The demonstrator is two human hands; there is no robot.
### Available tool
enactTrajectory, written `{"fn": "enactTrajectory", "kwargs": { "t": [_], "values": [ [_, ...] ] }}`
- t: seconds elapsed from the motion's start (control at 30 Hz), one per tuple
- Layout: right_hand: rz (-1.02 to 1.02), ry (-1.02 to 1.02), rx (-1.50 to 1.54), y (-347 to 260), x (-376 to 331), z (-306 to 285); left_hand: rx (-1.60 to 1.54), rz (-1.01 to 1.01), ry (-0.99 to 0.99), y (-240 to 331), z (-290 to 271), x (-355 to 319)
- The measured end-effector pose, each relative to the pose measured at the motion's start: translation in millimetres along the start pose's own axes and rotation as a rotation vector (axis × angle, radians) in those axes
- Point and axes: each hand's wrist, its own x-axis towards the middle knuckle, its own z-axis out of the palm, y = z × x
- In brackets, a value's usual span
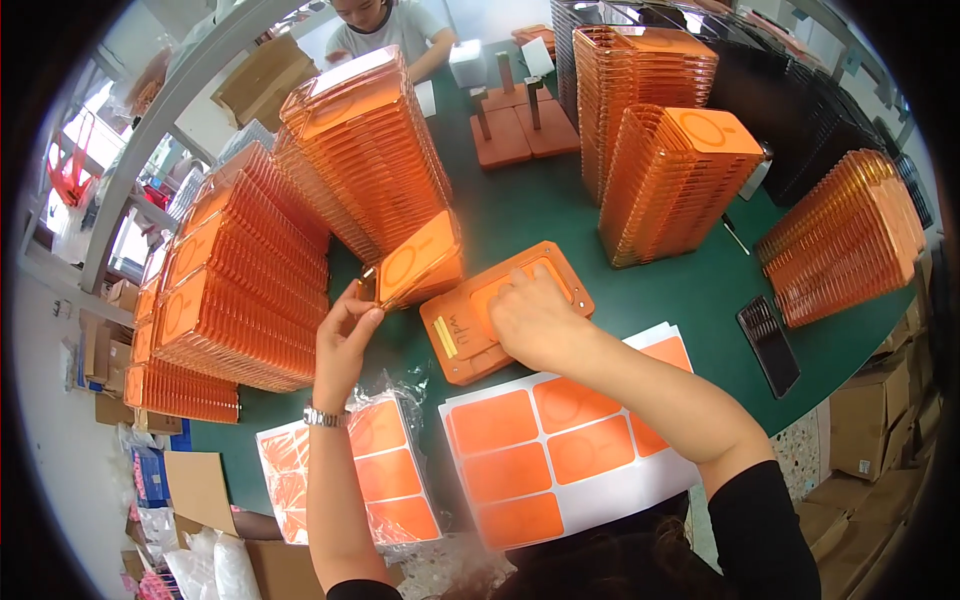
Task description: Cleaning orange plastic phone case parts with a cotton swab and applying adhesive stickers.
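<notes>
Between thumb and fingers of my left hand (347, 345) is the near edge of a translucent orange phone case (420, 258) with a ring and short line on its face. It is tilted up beside an orange block (458, 365), which has a rounded inset, a yellow strip and handwriting. My right hand (537, 318) is over that inset, fingers curled and pressed down; what they hold, if anything, is hidden. Below the block lies a white sheet of orange rectangular stickers (500, 466). Another sticker sheet (388, 474), with crinkled clear plastic over it, is under my left forearm.
Tall stacks of orange cases stand at left (245, 300), back left (370, 140), and right (675, 185). A leaning stack (840, 235) is near a black phone (768, 345). Orange blocks with upright handles (525, 135) sit at the back of the green table (530, 205). Opposite, a person (400, 30) sits.
</notes>
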Motion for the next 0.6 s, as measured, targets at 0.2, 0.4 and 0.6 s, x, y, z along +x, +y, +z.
{"fn": "enactTrajectory", "kwargs": {
  "t": [0.2, 0.4, 0.6],
  "values": [
    [0.163, 0.075, 0.352, 31, -16, -6, -0.212, -0.012, 0.028, 4, 35, -30],
    [0.525, 0.579, 1.090, 94, -49, 25, 0.181, 0.141, 0.016, 31, 92, -56],
    [0.603, 0.299, 1.195, 84, -39, 18, 0.310, 0.205, 0.044, 35, 101, -59]
  ]
}}
